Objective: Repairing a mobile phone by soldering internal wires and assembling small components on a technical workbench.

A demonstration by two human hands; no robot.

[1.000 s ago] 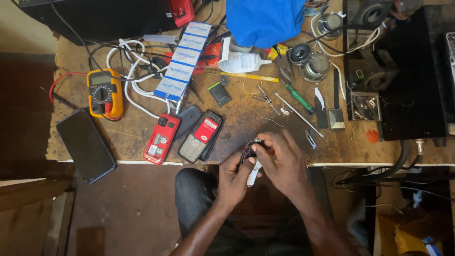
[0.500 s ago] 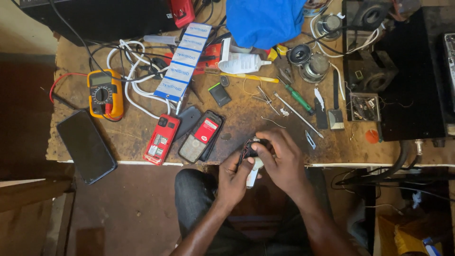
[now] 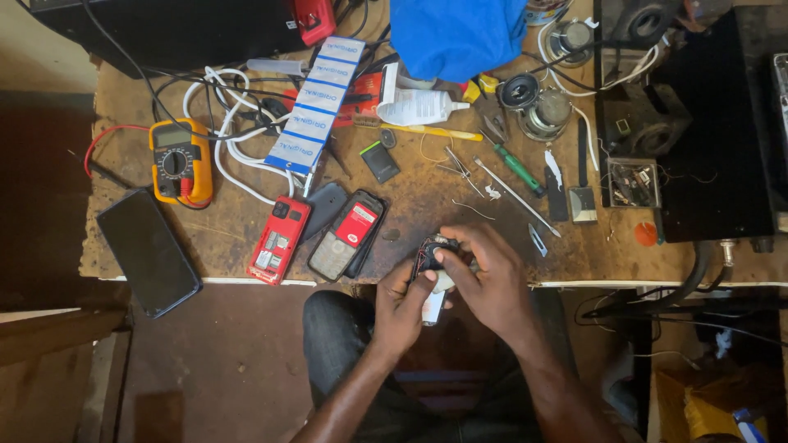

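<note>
Both hands, left [image 3: 400, 305] and right [image 3: 484, 279], had fingers clamped on a small dark device [image 3: 428, 256] with red wires and a white end.

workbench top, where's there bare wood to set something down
Bare wood lies between the multimeter and the red phone, along the front edge. A smaller patch lies between the hands and the green screwdriver. The back, by the white cables, is crowded.

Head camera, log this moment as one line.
left hand: holds small dark part | right hand: fingers on it | at workbench edge
</note>
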